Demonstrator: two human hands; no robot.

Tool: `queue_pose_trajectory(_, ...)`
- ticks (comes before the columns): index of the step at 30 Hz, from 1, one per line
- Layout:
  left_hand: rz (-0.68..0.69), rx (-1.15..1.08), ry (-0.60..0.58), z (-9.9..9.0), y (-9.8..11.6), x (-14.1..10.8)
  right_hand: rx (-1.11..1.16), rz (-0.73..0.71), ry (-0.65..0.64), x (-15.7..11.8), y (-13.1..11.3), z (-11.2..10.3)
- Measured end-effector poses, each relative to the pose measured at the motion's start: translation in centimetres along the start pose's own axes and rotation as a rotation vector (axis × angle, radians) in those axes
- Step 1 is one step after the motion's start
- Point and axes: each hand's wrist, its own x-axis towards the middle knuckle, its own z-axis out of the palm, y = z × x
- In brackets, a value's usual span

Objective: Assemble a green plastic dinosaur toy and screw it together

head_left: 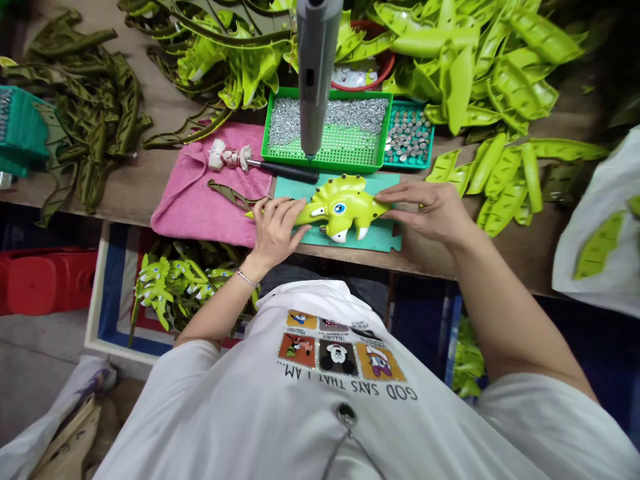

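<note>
Dinosaur toy being held on teal mat — gripped at 9 o'clock by left hand, pinched at 3 by right hand — seemingly part-assembled; shells at 1–2 o'clock being left loose.

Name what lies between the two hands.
In the head view, a green dinosaur toy lies between the left hand and right hand, over a teal mat.

Hands at both ends of green dinosaur toy, teal mat beneath, pink cloth beside
</note>
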Motion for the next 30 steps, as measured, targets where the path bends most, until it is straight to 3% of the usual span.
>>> queue_pose_trajectory(15,0.010,0.043,0.048,0.5,0.5,0.7,-0.052,0.063,-0.011,0.1,0.2,0.1)
queue_pose_trajectory(21,0.038,-0.052,-0.037,1.0,0.6,1.7,-0.026,0.072,0.010,-0.2,-0.4,0.2)
queue_pose_trajectory(23,0.030,-0.072,-0.060,1.3,0.3,1.8,0.085,0.190,0.008,-0.3,-0.2,0.5)
queue_pose_trajectory(27,0.057,-0.112,-0.047,1.7,-0.1,1.7,0.478,0.561,0.003,-0.4,0.2,2.3)
queue_pose_trajectory(30,0.090,-0.121,-0.094,1.5,-0.3,1.6,0.718,0.670,0.066,-0.1,0.3,3.6)
